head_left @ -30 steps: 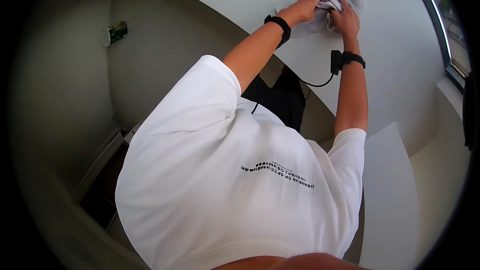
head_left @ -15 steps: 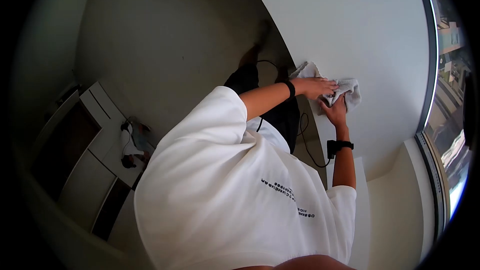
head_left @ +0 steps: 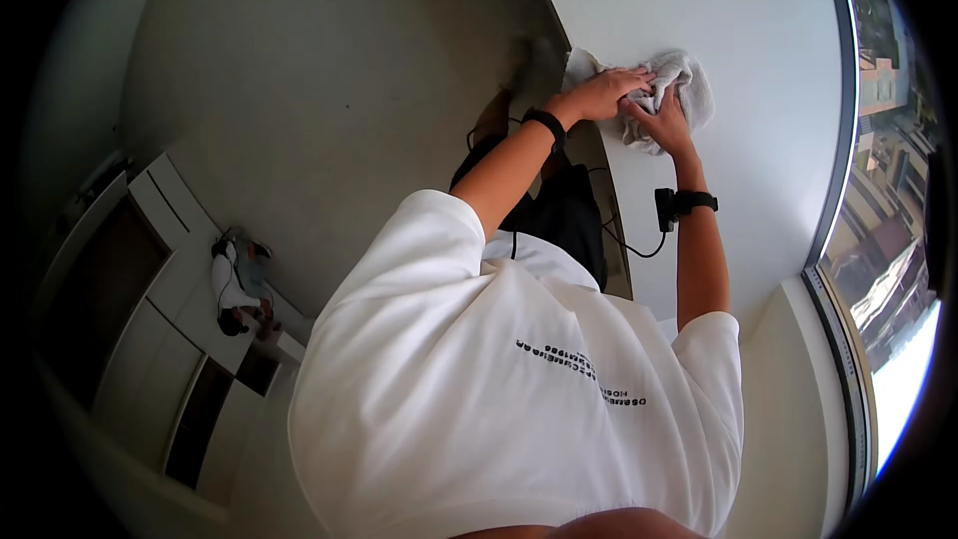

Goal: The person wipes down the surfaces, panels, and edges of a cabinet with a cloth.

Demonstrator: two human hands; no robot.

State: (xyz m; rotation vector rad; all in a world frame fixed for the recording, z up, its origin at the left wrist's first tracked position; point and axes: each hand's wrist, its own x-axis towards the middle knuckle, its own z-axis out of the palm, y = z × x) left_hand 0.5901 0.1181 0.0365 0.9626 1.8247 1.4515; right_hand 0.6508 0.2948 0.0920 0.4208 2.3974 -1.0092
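Over on the white surface [head_left: 763, 130], left hand [head_left: 603, 95] and right hand [head_left: 670, 128] press a cloth [head_left: 693, 85], likely light, limp, best held by its folds; whether either grip clamps, I can't tell.

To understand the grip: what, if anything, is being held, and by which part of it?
The cloth, by its bunched middle, under left hand and right hand.

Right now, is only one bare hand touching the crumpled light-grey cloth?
No, the left hand and the right hand both touch the crumpled light-grey cloth on the smooth white surface.
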